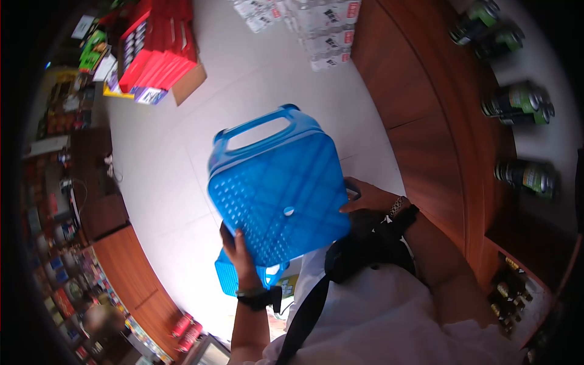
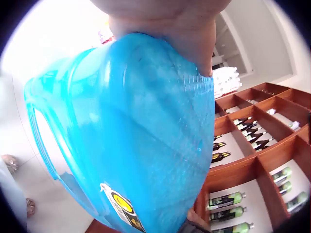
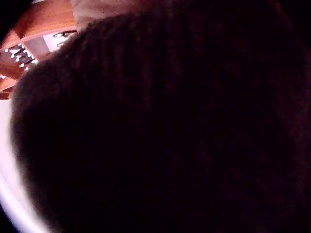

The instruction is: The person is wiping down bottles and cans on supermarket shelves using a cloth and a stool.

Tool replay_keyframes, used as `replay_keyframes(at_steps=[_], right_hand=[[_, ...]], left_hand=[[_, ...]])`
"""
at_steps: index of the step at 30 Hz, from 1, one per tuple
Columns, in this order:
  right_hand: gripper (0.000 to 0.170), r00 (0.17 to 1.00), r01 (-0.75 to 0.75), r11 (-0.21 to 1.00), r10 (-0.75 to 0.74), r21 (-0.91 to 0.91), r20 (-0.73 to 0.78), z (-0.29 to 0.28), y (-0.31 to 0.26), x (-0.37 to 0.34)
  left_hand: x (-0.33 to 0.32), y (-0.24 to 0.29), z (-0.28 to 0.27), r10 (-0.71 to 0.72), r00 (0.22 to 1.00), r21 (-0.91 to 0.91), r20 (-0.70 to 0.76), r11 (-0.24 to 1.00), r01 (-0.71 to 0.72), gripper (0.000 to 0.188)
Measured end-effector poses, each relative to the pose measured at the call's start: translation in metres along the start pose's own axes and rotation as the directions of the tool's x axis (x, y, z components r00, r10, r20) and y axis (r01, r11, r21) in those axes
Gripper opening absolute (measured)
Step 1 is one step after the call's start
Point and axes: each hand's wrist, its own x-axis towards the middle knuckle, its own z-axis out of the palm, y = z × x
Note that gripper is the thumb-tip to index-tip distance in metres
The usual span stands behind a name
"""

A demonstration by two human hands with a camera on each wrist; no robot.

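A blue plastic stool [image 1: 304,176], its square top dotted with small holes and one larger round hole, is held up over the floor in the head view. At its near left edge my left hand [image 1: 242,258] grips it, thumb on the perforated face. My right hand [image 1: 374,199] holds the opposite side edge, its fingers partly hidden behind the stool. In the left wrist view the stool [image 2: 146,116] fills the middle, a yellow-and-black sticker [image 2: 121,206] on its side and the left palm [image 2: 170,22] against its edge. The right wrist view is mostly blocked by something dark.
A second blue plastic piece [image 1: 226,275] stands below the left hand. Wooden shelves with cans [image 1: 526,176] run along the right. Red boxes [image 1: 164,55] and wrapped bottle packs [image 1: 331,36] stand on the pale tiled floor [image 1: 158,146] farther off. A wooden counter [image 1: 131,267] is at left.
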Motion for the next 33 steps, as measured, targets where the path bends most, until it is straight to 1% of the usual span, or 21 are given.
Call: replay_keyframes(at_steps=[1, 2, 4, 5, 7, 8, 11, 13, 14, 17, 20, 21, 23, 24, 25, 26, 28, 29, 30, 32, 33], right_hand=[[0.109, 0.998, -0.05, 0.998, 0.051, 0.023, -0.041, -0.011, 0.009, -0.001], [0.11, 0.993, -0.087, 0.994, 0.093, 0.069, -0.077, -0.02, 0.023, -0.001], [0.112, 0.975, -0.139, 0.972, 0.168, 0.188, -0.147, -0.035, 0.061, 0.004], [0.113, 0.962, -0.155, 0.952, 0.205, 0.263, -0.178, -0.031, 0.083, 0.009], [0.112, 0.929, -0.212, 0.93, 0.287, 0.299, -0.235, -0.041, 0.122, 0.011], [0.112, 0.91, -0.245, 0.915, 0.331, 0.321, -0.251, -0.04, 0.14, 0.01], [0.109, 0.883, -0.217, 0.787, 0.41, 0.578, -0.227, -0.031, 0.174, 0.005], [0.108, 0.865, -0.164, 0.732, 0.429, 0.661, -0.26, -0.019, 0.194, 0.008], [0.107, 0.856, -0.135, 0.7, 0.439, 0.701, -0.273, -0.013, 0.205, 0.01], [0.109, 0.851, -0.035, 0.659, 0.414, 0.752, -0.324, 0.002, 0.237, 0.019], [0.112, 0.845, 0.058, 0.591, 0.4, 0.805, -0.355, 0.013, 0.248, 0.028], [0.113, 0.844, 0.079, 0.575, 0.396, 0.814, -0.362, 0.015, 0.249, 0.031], [0.114, 0.842, 0.121, 0.549, 0.384, 0.827, -0.378, 0.012, 0.254, 0.04], [0.11, 0.826, 0.125, 0.562, 0.397, 0.818, -0.399, 0.011, 0.258, 0.045], [0.107, 0.81, 0.127, 0.575, 0.41, 0.808, -0.419, 0.01, 0.261, 0.051], [0.103, 0.792, 0.129, 0.589, 0.423, 0.798, -0.44, 0.008, 0.265, 0.057], [0.095, 0.806, 0.169, 0.571, 0.39, 0.804, -0.446, -0.008, 0.253, 0.056], [0.091, 0.813, 0.184, 0.56, 0.374, 0.808, -0.445, -0.014, 0.246, 0.056], [0.089, 0.799, 0.212, 0.583, 0.359, 0.784, -0.483, -0.011, 0.252, 0.066], [0.084, 0.762, 0.269, 0.642, 0.315, 0.718, -0.566, -0.011, 0.27, 0.094], [0.091, 0.759, 0.236, 0.659, 0.334, 0.714, -0.559, -0.012, 0.266, 0.099]], left_hand=[[0.024, -0.021, 0.017, 0.032, 0.995, 0.017, 0.096, 0.999, -0.034, 0.062], [0.044, -0.029, 0.041, -0.005, 0.987, 0.088, 0.163, 0.996, -0.01, 0.07], [0.081, -0.052, 0.087, -0.034, 0.953, 0.155, 0.302, 0.988, -0.014, 0.078], [0.095, -0.06, 0.101, -0.076, 0.931, 0.157, 0.357, 0.987, 0.02, 0.08], [0.115, -0.072, 0.153, -0.149, 0.873, 0.161, 0.464, 0.983, 0.082, 0.084], [0.122, -0.079, 0.172, -0.173, 0.84, 0.18, 0.515, 0.979, 0.091, 0.084], [0.146, -0.11, 0.226, -0.225, 0.73, 0.241, 0.646, 0.967, 0.085, 0.084], [0.157, -0.118, 0.254, -0.206, 0.684, 0.268, 0.7, 0.963, 0.017, 0.082], [0.159, -0.122, 0.267, -0.201, 0.659, 0.282, 0.725, 0.959, -0.019, 0.081], [0.158, -0.115, 0.304, -0.221, 0.595, 0.291, 0.773, 0.956, -0.024, 0.08], [0.164, -0.111, 0.328, -0.227, 0.546, 0.319, 0.807, 0.945, -0.078, 0.081], [0.165, -0.107, 0.335, -0.226, 0.547, 0.329, 0.806, 0.939, -0.097, 0.079], [0.17, -0.101, 0.35, -0.256, 0.515, 0.351, 0.818, 0.932, -0.095, 0.078], [0.176, -0.101, 0.357, -0.269, 0.502, 0.361, 0.822, 0.928, -0.094, 0.077], [0.181, -0.1, 0.364, -0.26, 0.495, 0.352, 0.829, 0.931, -0.1, 0.073], [0.186, -0.1, 0.37, -0.258, 0.502, 0.357, 0.825, 0.928, -0.109, 0.071], [0.184, -0.078, 0.38, -0.263, 0.517, 0.373, 0.815, 0.92, -0.119, 0.068], [0.189, -0.076, 0.384, -0.229, 0.514, 0.334, 0.827, 0.935, -0.122, 0.064], [0.191, -0.068, 0.388, -0.233, 0.491, 0.31, 0.839, 0.948, -0.08, 0.064], [0.203, -0.059, 0.394, -0.216, 0.484, 0.298, 0.848, 0.95, -0.098, 0.065], [0.21, -0.056, 0.398, -0.195, 0.495, 0.302, 0.846, 0.942, -0.145, 0.066]])
